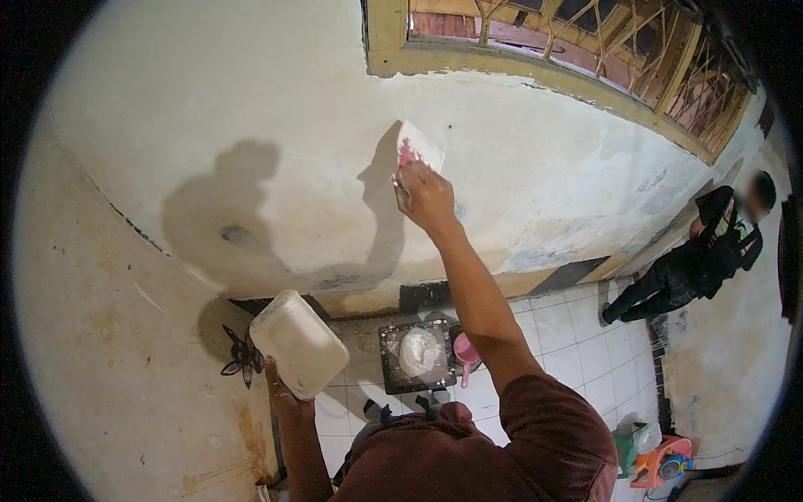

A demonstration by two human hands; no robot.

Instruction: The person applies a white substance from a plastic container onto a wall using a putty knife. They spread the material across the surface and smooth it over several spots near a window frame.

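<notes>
My right hand [428, 197] reaches up to the pale wall [318, 75], its fingers closed round a putty scraper [421, 147]. White putty covers much of the scraper's blade, with reddish patches showing through. The blade lies against the wall or very close to it, below the window frame. Low on the left, my left hand [289, 403] grips a pale rectangular tub [299, 345] by its near edge. The tub is tilted, and its inside looks cream-coloured; how much putty it holds I cannot tell.
A yellow window frame [493, 71] with a metal grille spans the upper right. Below me, a black speckled stand [393, 381] bears a white bag [418, 351], beside a pink dipper [466, 350]. A person in dark clothes [694, 259] leans at the right wall, near an orange object [661, 462].
</notes>
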